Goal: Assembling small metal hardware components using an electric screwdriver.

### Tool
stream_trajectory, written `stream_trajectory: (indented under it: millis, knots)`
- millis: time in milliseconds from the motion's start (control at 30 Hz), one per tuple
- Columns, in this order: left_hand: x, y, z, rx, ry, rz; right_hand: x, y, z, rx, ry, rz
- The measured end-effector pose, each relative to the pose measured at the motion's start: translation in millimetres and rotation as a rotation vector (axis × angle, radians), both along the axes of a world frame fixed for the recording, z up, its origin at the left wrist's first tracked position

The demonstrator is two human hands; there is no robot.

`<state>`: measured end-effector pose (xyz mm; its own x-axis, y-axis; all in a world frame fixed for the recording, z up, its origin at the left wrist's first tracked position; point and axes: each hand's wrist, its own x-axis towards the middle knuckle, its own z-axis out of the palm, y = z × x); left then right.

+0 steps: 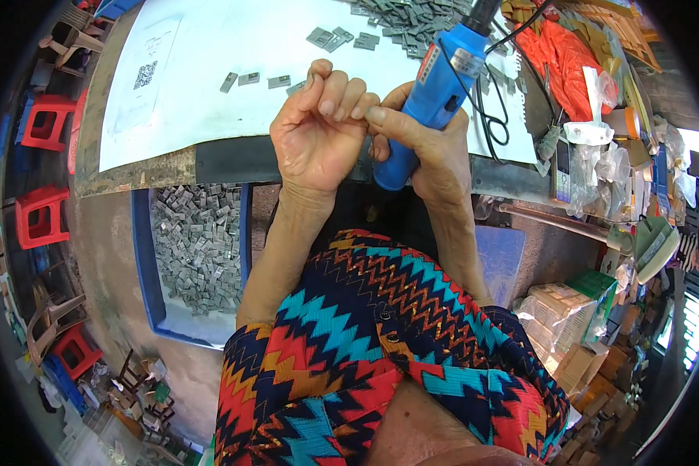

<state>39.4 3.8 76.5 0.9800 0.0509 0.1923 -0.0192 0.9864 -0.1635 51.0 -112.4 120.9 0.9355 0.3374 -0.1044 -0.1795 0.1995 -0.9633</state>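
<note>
So we've got a chunky blue power tool (441, 85), smooth plastic body, roughly cylindrical, held over the near edge of the counter (233, 159). Its long axis runs diagonally: butt end down and toward us, the dark nose end up and away to the right, with a black cord (495, 116) looping off beside it. The right hand (435, 151) wraps around the lower part of the body, fingers clamped on it, thumb stretched left across the front. The left hand (318, 128) is raised with its back to us, wrist bent, fingers curled together in a pinch right against the right thumb; whatever they pinch is too small for us to make out.

The counter is covered with a white sheet (210, 70), with small flat grey rectangular pieces (412, 19) heaped at the far side and a few loose ones in a row. Below the counter on the left, a blue tray (144, 264) is full of the same grey pieces.
</note>
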Motion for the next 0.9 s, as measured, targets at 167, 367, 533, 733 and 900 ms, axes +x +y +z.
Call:
stream_trajectory:
  millis: [167, 367, 533, 733, 900]
  knots:
    - [-2.0, -0.5, -1.1, 0.025, 0.037, 0.000, 0.0, 1.2, -2.3, -0.055, -0.004, -0.005]
    - [-2.9, -1.6, -2.7, 0.047, 0.020, 0.009, 0.5, 2.3, -7.0, -0.065, -0.038, -0.025]
    - [-6.3, -0.7, -2.9, 0.076, 0.016, 0.039, -0.6, 3.7, -6.8, -0.095, -0.047, 0.011]
    - [-8.7, 1.3, -5.4, 0.074, 0.007, 0.040, -2.9, 5.4, -9.0, -0.072, -0.017, 0.027]
    - [-11.2, 2.6, -3.6, 0.034, 0.014, 0.041, -5.1, 8.5, -4.3, -0.083, 0.020, 0.022]
